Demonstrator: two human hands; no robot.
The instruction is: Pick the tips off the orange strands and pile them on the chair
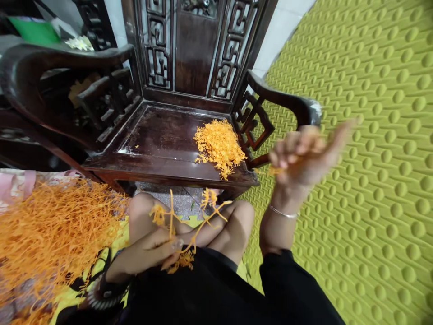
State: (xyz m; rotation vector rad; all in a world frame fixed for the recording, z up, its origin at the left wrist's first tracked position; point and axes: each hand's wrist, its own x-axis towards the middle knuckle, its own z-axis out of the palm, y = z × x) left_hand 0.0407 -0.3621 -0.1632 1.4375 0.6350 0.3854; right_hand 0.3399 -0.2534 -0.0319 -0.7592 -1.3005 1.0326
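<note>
My left hand is closed over my lap, its thumb and fingers pinching an orange branched sprig. The sprig's thin stems carry clusters of small curly bits at their ends, and some hang below my fingers. Out to the right, in front of the chair's armrest, my right hand is raised and blurred. Its fingers curl in while the thumb sticks out. Small orange pieces show at its fingers, partly hidden. A heap of small orange curly pieces lies on the right side of the chair seat.
A dark carved wooden chair stands before my crossed legs. On the left, a large tangled pile of orange sprigs spreads over the floor beside a pink patterned cloth. Yellow-green bumpy matting covers the right side. A green container sits far left.
</note>
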